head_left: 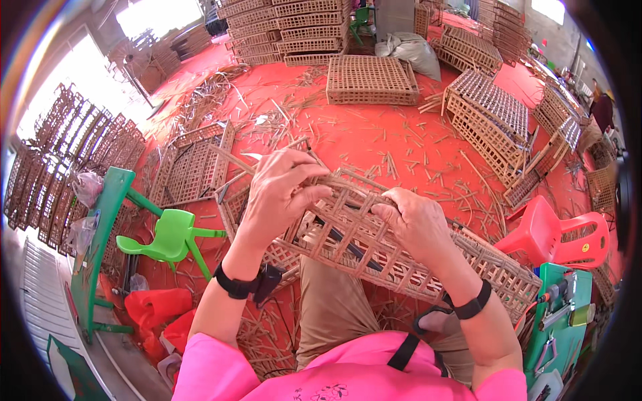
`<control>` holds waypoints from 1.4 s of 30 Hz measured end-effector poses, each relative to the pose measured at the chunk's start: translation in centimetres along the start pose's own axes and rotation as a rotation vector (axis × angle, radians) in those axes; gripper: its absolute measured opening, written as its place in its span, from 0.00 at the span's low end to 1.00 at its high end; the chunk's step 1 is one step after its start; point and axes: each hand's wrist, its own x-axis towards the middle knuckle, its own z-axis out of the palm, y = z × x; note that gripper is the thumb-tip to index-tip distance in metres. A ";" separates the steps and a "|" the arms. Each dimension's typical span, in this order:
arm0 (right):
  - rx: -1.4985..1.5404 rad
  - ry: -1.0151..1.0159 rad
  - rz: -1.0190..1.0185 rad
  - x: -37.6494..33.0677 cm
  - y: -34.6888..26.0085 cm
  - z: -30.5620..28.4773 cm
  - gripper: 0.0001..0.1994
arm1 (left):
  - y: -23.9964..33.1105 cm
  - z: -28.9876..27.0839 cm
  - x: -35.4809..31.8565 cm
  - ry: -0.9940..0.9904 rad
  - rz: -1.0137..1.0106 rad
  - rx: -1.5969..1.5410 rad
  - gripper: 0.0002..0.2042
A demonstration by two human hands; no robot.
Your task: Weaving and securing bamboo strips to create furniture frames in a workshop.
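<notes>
green plastic stool (168,235), red plastic chair (558,234), stacked lattice crates (287,30), grey sack (411,50)

Left hand (281,187) raised, fingers curled, pinching; right hand (414,220) palm down, fingers bent; black bands on both wrists.

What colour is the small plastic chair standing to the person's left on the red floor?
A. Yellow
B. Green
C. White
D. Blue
B: the small plastic chair beside the left hand is bright green, while the one on the other side, near the right hand, is a red chair; both hands grip the woven lattice panel.
</notes>
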 end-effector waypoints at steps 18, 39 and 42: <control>-0.072 0.033 -0.024 -0.3 0.3 0.0 0.21 | -1.0 -3.4 2.5 -0.279 -0.013 0.165 0.07; 0.011 -0.144 0.158 -0.2 2.0 -0.3 0.29 | 0.1 1.4 -5.5 -0.166 -0.915 -0.490 0.30; 0.036 -0.052 0.108 -0.4 2.0 -0.7 0.29 | -1.2 1.8 -4.0 -0.335 -0.959 -0.420 0.35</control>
